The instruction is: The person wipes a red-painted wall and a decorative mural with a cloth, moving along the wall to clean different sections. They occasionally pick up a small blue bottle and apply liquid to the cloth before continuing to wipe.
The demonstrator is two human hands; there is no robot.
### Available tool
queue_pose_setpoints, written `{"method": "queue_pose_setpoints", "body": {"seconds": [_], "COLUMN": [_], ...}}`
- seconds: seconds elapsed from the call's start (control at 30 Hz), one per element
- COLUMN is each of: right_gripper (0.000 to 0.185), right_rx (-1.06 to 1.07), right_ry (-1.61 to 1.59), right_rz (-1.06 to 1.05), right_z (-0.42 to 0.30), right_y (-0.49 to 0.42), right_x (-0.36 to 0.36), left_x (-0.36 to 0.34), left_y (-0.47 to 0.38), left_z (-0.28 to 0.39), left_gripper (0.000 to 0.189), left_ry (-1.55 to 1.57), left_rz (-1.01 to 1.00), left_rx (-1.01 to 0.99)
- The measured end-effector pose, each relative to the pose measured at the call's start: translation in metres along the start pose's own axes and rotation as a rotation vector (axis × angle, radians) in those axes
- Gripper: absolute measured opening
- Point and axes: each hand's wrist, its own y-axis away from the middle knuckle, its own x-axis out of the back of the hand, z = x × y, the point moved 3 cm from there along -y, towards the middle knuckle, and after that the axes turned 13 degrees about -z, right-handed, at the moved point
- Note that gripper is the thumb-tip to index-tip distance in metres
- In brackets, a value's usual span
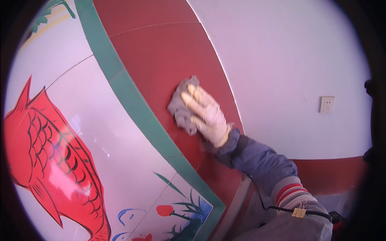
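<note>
My right hand (208, 114), in a pale rubber glove, presses a crumpled grey cloth (182, 105) against the red tile border (169, 60) of a wall. Its fingers are spread over the cloth, and the hand is slightly blurred. Left of the red border runs a green tile strip (132, 93). Beyond that strip are glossy white tiles (99, 129) painted with a red fish (66, 168) outlined in black. My left hand is out of view.
A white wall (286, 69) with a power socket (327, 104) adjoins the red border. A black cable (271, 207) crosses my sleeve, with a binder clip (299, 212) on it. Painted red flowers (165, 210) and green leaves are at the bottom.
</note>
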Motion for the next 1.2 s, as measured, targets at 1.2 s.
{"method": "queue_pose_setpoints", "body": {"seconds": [1.2], "right_gripper": [0.074], "right_rx": [-0.281], "right_ry": [-0.299], "right_rz": [0.114], "right_z": [0.124], "right_y": [0.008], "right_x": [-0.002], "left_x": [-0.002], "left_y": [-0.035], "left_z": [0.027], "left_gripper": [0.048], "left_ry": [-0.45], "left_rz": [-0.058], "left_rx": [0.024]}}
